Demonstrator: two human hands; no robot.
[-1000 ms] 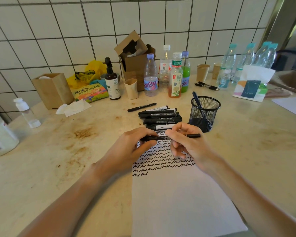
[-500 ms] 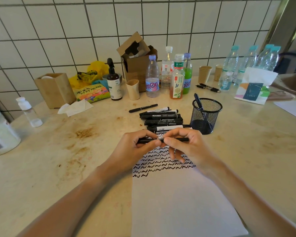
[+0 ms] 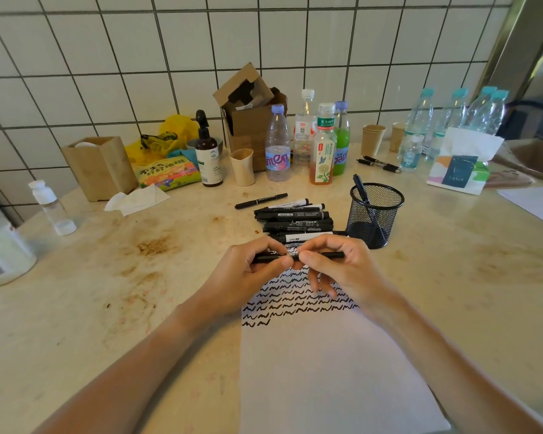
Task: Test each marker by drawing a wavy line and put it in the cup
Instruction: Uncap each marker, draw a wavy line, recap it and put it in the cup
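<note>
Stained beige surface (image 3: 91,308) carries white paper (image 3: 326,371) with wavy lines. Above it, left hand (image 3: 248,277) and right hand (image 3: 345,270) both pinch one black marker (image 3: 326,254) with curled fingers, seemingly capped. Beyond lie spare markers (image 3: 295,219); far right stands the mesh cup (image 3: 376,214).
</note>
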